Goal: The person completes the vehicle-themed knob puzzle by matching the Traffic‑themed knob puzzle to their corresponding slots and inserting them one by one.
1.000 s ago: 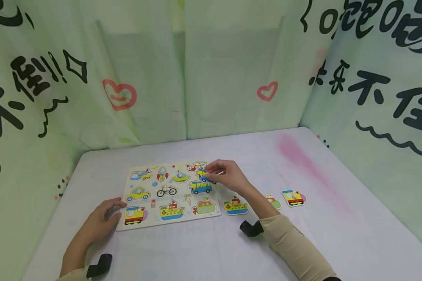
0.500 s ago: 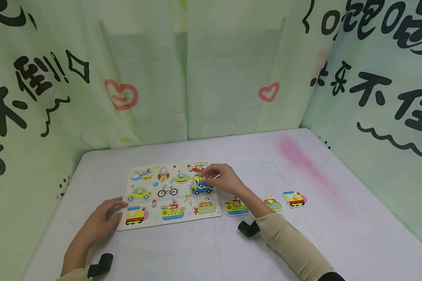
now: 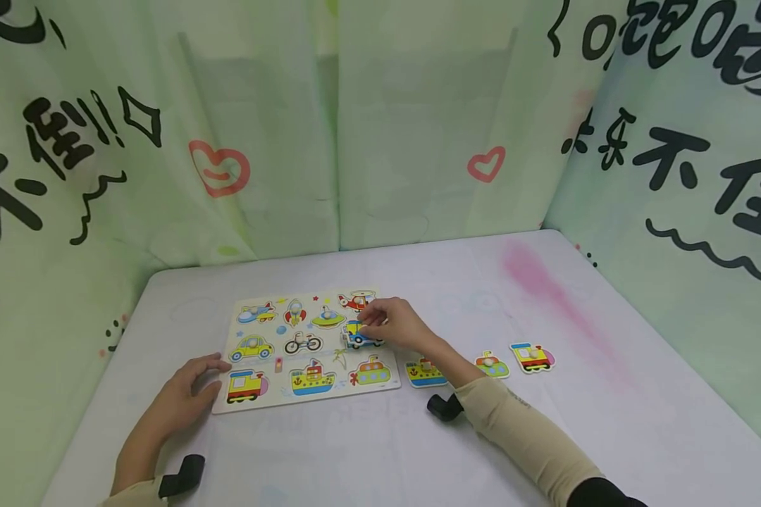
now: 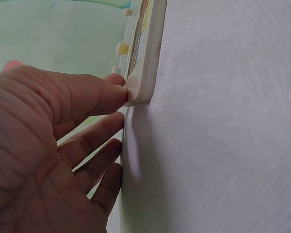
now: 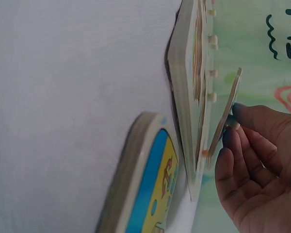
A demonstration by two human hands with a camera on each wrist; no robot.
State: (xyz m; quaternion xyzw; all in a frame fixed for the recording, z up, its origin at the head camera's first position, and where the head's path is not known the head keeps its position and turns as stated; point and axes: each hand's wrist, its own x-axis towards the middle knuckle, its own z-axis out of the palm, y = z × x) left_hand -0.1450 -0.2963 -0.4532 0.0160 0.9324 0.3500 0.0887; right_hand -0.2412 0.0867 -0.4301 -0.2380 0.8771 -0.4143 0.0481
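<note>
A wooden knob puzzle board (image 3: 280, 393) with printed vehicles lies flat on the white-covered table. My left hand (image 3: 180, 398) touches its left edge; in the left wrist view the thumb (image 4: 99, 95) is against the board's corner, the other fingers spread lower down. My right hand (image 3: 398, 325) pinches a blue-and-yellow bus puzzle piece (image 3: 355, 329) by its knob, over the bus picture on the board's right side. In the right wrist view this puzzle piece (image 5: 225, 114) is tilted, apart from the board's face along most of its length. The fingers partly hide it in the head view.
Right of the board lie three loose pieces: a ship piece (image 3: 423, 376), partly behind the right wrist, a submarine piece (image 3: 493, 365) and a train piece (image 3: 533, 358). Knobbed pieces such as the car (image 3: 251, 348) sit on the board. Green curtains (image 3: 393, 197) stand behind the table.
My right hand has moved slightly left and down with the bus piece, from the board's right edge to over the bus picture. The left hand stays at the board's edge.
</note>
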